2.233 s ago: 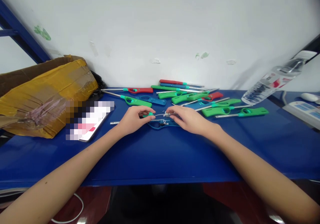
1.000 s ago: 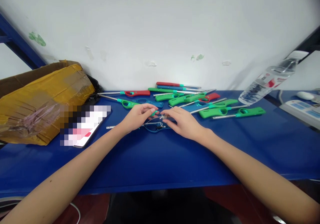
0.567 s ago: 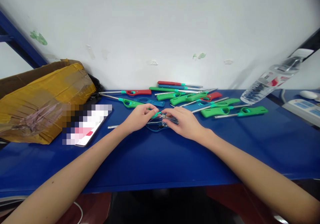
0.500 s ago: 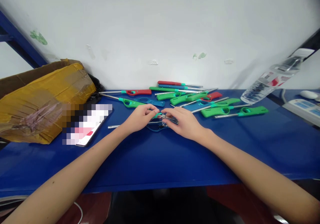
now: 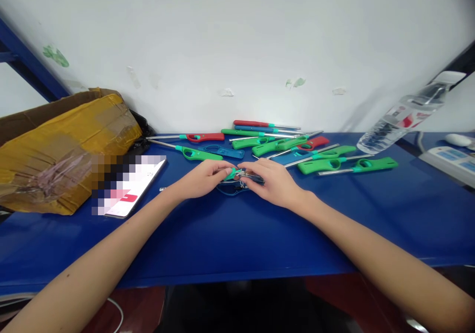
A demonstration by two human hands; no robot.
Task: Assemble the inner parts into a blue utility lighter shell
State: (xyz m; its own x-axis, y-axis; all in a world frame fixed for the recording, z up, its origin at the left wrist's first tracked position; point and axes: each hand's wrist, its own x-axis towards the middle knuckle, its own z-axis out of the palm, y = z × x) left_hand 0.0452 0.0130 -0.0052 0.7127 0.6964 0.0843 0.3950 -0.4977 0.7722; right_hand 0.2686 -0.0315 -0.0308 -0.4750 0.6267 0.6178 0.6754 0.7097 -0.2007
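My left hand (image 5: pixel 206 178) is closed, thumb and fingers pinching a small teal-green plastic piece (image 5: pixel 232 173). Facing it, my right hand (image 5: pixel 272 178) grips the inner body of a lighter (image 5: pixel 253 177), dark and partly see-through with a metallic end. The teal piece and the metallic end meet or nearly meet between my fingertips; whether they are joined I cannot tell. Just under both hands lies a blue lighter shell (image 5: pixel 232 191), largely hidden. The tip of a metal tube (image 5: pixel 163 189) pokes out beside my left wrist.
Several long-nosed lighters, such as a green one (image 5: pixel 319 166) and a red one (image 5: pixel 206 137), lie along the back of the blue table (image 5: pixel 237 244). A phone (image 5: pixel 143 187) and a taped box (image 5: pixel 70 150) are at left. A water bottle (image 5: pixel 408 115) and a power strip (image 5: pixel 451 162) stand right.
My left hand has shifted slightly left and down, and more of the teal piece shows between the hands. The right hand has hardly moved.
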